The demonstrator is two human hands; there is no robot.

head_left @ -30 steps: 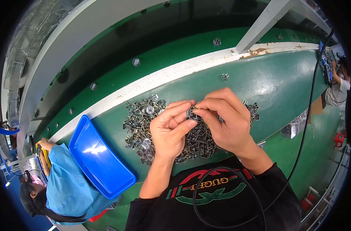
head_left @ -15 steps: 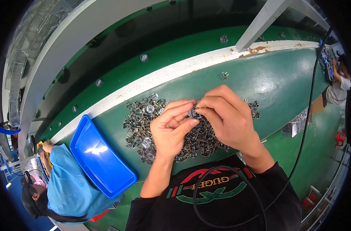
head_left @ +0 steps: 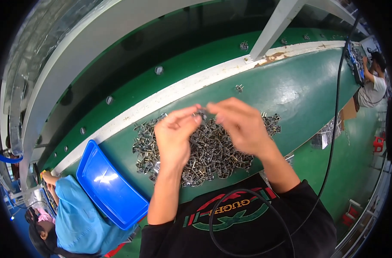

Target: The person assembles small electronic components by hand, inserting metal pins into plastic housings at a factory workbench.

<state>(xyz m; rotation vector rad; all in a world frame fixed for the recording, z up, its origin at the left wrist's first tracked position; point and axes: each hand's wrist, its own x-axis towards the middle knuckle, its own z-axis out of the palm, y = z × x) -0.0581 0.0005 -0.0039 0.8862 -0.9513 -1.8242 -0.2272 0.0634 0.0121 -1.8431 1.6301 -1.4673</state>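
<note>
My left hand (head_left: 174, 134) and my right hand (head_left: 241, 124) are raised together above a heap of small metal clips (head_left: 209, 151) on the green worktable (head_left: 290, 92). Both hands pinch one small metal clip (head_left: 201, 114) between thumbs and fingertips. The clip is tiny and partly hidden by my fingers. Underneath my wrists the heap spreads left and right.
A shallow blue tray (head_left: 110, 185) lies at the table's left edge. A person in a blue top (head_left: 77, 223) sits at lower left. Another person (head_left: 372, 86) works at far right. A white rail (head_left: 170, 96) runs behind the heap; one stray clip (head_left: 239, 88) lies near it. A black cable (head_left: 329, 150) hangs at right.
Both hands stay joined on the small clip over the heap; they have shifted slightly up and to the left in the picture. The fingers have reworked their pinch a little.
</note>
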